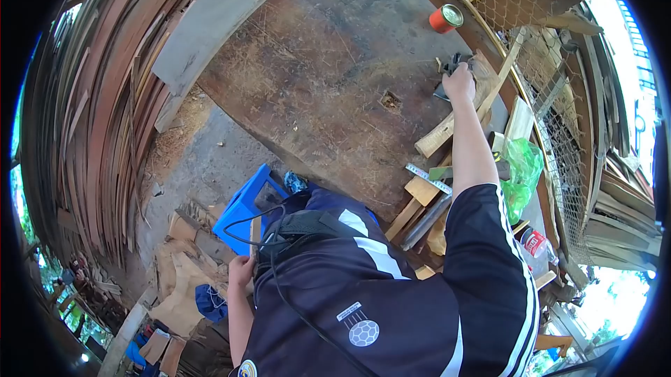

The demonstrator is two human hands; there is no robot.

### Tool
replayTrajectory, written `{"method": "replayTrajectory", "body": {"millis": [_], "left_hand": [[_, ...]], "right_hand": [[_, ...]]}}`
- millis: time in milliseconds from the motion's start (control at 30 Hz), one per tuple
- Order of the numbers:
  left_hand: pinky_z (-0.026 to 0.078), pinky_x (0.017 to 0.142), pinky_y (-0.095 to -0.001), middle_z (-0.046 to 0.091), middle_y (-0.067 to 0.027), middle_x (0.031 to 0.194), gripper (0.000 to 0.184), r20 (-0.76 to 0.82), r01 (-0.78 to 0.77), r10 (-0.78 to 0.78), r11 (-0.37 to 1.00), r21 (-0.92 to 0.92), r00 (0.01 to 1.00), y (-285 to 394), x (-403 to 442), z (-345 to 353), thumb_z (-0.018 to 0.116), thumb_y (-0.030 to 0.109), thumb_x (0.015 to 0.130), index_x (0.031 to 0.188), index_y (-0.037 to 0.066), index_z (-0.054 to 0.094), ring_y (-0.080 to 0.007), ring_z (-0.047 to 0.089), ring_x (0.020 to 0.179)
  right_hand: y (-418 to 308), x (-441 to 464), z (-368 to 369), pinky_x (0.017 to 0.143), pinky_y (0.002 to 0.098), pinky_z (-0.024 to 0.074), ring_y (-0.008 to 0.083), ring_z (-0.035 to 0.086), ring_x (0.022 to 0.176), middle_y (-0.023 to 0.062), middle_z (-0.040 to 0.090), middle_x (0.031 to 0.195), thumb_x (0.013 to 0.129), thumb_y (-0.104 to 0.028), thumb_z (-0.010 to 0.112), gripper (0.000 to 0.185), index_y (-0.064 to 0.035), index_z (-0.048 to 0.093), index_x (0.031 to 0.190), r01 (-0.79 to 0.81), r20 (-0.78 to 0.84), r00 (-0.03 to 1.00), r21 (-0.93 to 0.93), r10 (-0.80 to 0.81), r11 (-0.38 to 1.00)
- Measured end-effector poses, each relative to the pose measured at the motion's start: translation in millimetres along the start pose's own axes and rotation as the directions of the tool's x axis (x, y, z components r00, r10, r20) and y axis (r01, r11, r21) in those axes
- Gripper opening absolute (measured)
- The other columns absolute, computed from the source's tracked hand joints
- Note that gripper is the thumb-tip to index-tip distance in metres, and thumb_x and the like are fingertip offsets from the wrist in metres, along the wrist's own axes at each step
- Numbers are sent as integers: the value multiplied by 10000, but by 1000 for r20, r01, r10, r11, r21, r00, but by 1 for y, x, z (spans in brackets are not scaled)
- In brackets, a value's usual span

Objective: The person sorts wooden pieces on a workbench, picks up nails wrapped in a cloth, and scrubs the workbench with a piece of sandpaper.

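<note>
My right hand (459, 85) reaches over the right edge of a worn brown worktable (314, 76), its fingers closed on a dark crumpled item (454, 62) that is too small to make out. Just beyond it stands a red-orange can (446, 18) with a metal top. Down by my left side, my left hand (242, 269) grips a thin wooden strip (255, 237) held roughly upright. A long pale wood piece (437, 135) lies at the table's right side, near my right forearm.
Wire mesh (521, 0) borders the right. A measuring tape (428, 178), wood blocks (421, 190), a green plastic bag (523, 171) and a bottle (535, 243) lie beside my right arm. A blue stool (246, 213) stands below the table; stacked planks (105, 97) fill the left.
</note>
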State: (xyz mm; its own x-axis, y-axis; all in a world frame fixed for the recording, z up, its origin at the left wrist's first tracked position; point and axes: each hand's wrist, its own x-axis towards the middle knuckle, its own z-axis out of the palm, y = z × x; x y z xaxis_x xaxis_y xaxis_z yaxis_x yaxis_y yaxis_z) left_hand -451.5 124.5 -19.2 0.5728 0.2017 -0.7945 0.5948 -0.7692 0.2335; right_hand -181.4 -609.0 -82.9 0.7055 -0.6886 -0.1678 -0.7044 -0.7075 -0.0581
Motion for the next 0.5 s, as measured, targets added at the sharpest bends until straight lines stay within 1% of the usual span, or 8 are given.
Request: {"method": "replayTrajectory", "body": {"millis": [33, 67, 167, 200, 333, 367, 433, 500], "left_hand": [[512, 599, -360, 671, -133, 656, 388, -12, 1, -1, 1000, 17, 1000, -2, 1, 1, 680, 355, 894, 871, -28, 740, -228, 665, 604], [515, 608, -361, 675, -139, 664, 387, -27, -13, 13, 1000, 22, 1000, -3, 2, 2, 681, 353, 886, 871, -28, 740, -235, 669, 611], [524, 633, -363, 684, -152, 686, 386, -48, -30, 32, 999, 45, 998, -5, 3, 3, 681, 351, 871, 874, -30, 739, -246, 678, 632], [526, 639, -362, 687, -155, 694, 388, -40, -20, 22, 998, 53, 999, -2, 1, 1, 680, 352, 871, 876, -31, 739, -245, 680, 639], [528, 653, -365, 696, -163, 724, 388, 14, 48, -49, 997, 60, 999, 9, 0, -2, 677, 351, 870, 878, -32, 739, -245, 686, 664], [528, 657, -366, 696, -165, 729, 388, 16, 51, -52, 997, 62, 999, 15, -3, -5, 676, 350, 872, 874, -33, 738, -247, 687, 673], [528, 665, -369, 696, -168, 737, 389, 20, 56, -57, 996, 64, 998, 28, -5, -9, 673, 348, 875, 865, -35, 737, -251, 689, 690], [527, 667, -371, 692, -170, 735, 386, -3, 26, -25, 996, 85, 1000, 21, 1, -7, 669, 350, 875, 858, -29, 739, -257, 686, 691]], "right_hand": [[2, 3, 6, 928, 507, 534, 411, 669, 1065, 235, 670, 1130, 913, -270, 613, 360, 0, 536, 1140, 0, -7, 1000, -13, 0, 1000], [1, 6, 13, 869, 500, 556, 402, 691, 1007, 213, 706, 1036, 940, -172, 553, 240, -23, 529, 1126, -68, -33, 997, -18, 67, 998], [-6, 3, 12, 833, 493, 563, 390, 698, 993, 194, 716, 987, 955, -109, 520, 185, -46, 549, 1126, -18, -63, 998, -63, 14, 998], [-6, 5, 17, 845, 474, 562, 372, 687, 1017, 192, 701, 1022, 966, -99, 506, 183, -55, 616, 1105, 26, -82, 996, -65, -31, 998], [-22, 7, 32, 916, 421, 544, 346, 620, 1129, 189, 632, 1151, 970, -124, 513, 232, -37, 702, 1072, 9, -64, 998, -113, -17, 994], [-33, 5, 41, 905, 421, 547, 345, 599, 1151, 186, 617, 1182, 967, -112, 506, 236, -12, 689, 1078, 19, -117, 993, -92, -29, 996], [-61, -2, 59, 895, 419, 543, 349, 586, 1135, 196, 608, 1183, 957, -92, 503, 229, 9, 682, 1059, 103, -208, 970, -105, -123, 989], [-100, -28, 58, 890, 412, 535, 355, 591, 1089, 209, 610, 1148, 934, -70, 511, 214, 33, 671, 1031, 278, -185, 943, -20, -277, 960]]}}
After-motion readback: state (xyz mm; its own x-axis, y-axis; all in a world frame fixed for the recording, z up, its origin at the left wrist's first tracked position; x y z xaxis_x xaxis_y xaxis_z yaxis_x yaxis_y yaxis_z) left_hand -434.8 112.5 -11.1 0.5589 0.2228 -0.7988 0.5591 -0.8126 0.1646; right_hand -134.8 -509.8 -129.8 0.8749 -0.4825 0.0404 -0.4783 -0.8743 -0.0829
